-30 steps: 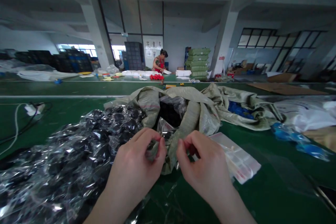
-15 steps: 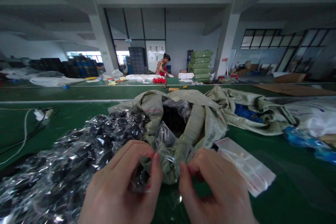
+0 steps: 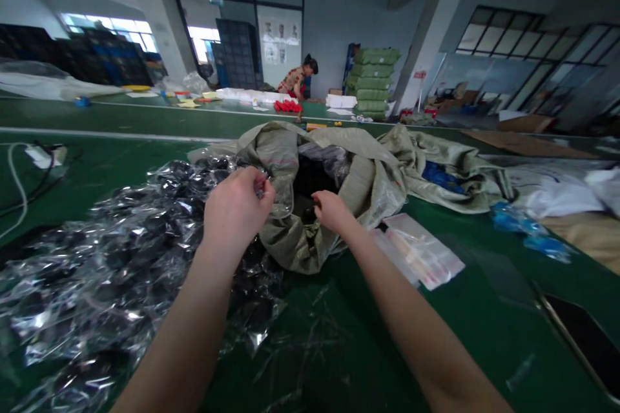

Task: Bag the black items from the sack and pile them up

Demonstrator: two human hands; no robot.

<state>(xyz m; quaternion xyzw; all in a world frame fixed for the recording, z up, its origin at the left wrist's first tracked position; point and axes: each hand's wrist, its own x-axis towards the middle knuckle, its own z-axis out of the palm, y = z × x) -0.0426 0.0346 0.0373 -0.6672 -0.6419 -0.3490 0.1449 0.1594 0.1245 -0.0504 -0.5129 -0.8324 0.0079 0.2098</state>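
Observation:
My left hand (image 3: 239,206) is closed in front of the woven sack. Clear plastic, looking like a thin bag (image 3: 281,199), shows beside its fingertips. At the sack's opening, my right hand (image 3: 332,211) pinches a small dark round piece (image 3: 309,213); its exact kind is hard to make out. The olive woven sack (image 3: 290,248) lies with its mouth rolled open towards me, dark contents inside. Left of it spreads a heap of black items in clear bags (image 3: 130,245). A stack of flat clear bags (image 3: 423,250) rests to the right of the sack.
A phone (image 3: 578,335) lies at the right front of the green table (image 3: 368,361). Behind it are blue plastic-wrapped items (image 3: 527,232) and another open sack (image 3: 489,184). A power strip (image 3: 46,156) with cables sits at left. Across the table, a person (image 3: 295,80) bends over.
Both hands have moved forward from close to me; the right one has reached the sack's mouth. The view has tilted down, and a phone now shows at the right.

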